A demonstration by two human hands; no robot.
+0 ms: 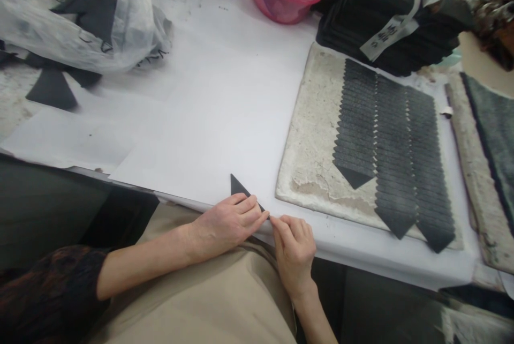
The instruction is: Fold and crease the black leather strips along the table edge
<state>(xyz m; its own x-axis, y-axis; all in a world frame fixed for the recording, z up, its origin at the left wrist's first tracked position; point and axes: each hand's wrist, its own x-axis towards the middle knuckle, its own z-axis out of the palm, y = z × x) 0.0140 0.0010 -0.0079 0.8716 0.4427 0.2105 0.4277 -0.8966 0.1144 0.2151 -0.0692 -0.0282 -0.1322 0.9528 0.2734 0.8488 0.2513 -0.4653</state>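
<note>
A black triangular piece point(237, 185), flat and thin like fabric or leather, lies at the table's front edge. My left hand point(233, 219) presses on it from above, fingers bent over its middle, hiding much of it. My right hand point(295, 250) pinches the piece's right corner between thumb and forefinger, close beside the left fingertips. To the right, a pale worn board point(309, 140) carries overlapping rows of similar black triangular pieces point(393, 146), laid in three columns with pointed ends toward me.
A clear plastic bag point(136, 17) with black pieces sits at the far left, near a loose black piece point(52, 88). A pink basket point(263, 4) of tools stands at the back. Beside it rises a tagged black stack point(361, 17). Another board point(461, 135) lies far right.
</note>
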